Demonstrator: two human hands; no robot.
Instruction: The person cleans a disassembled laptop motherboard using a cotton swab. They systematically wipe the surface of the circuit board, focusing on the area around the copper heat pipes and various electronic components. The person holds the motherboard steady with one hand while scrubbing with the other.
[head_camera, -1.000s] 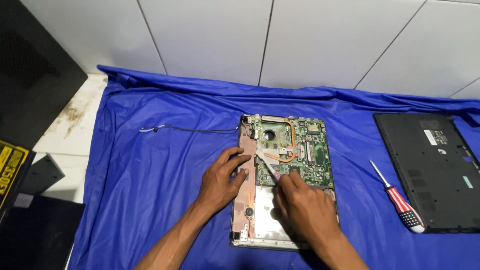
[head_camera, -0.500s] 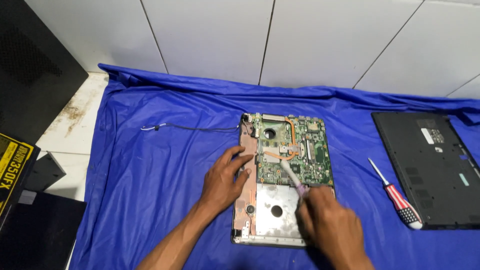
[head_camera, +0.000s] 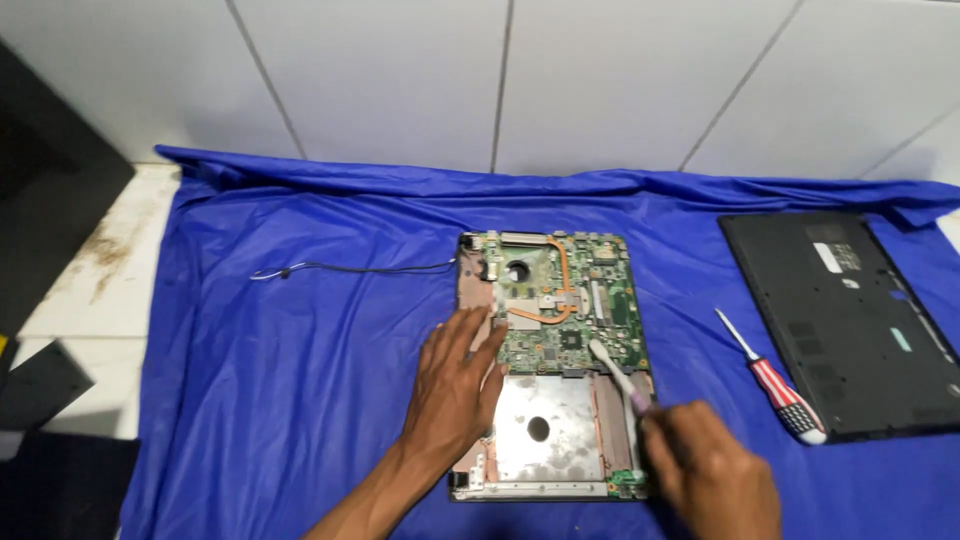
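Head view | my left hand (head_camera: 452, 385) lies flat and released on the opened laptop chassis (head_camera: 548, 362) mid blue cloth (head_camera: 300, 350) | my right hand (head_camera: 708, 470) grasps a white brush (head_camera: 617, 371), bristles on the green circuit board's (head_camera: 565, 310) lower edge | black bottom cover (head_camera: 850, 320) already off, board seemingly part-brushed, still mounted.

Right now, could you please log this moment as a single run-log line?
left hand: flat on opened laptop | right hand: holds brush, head on green circuit board | screwdriver: lying on blue cloth

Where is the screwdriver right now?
In the head view, the screwdriver lies on the blue cloth, right of the opened laptop, beside the black cover.
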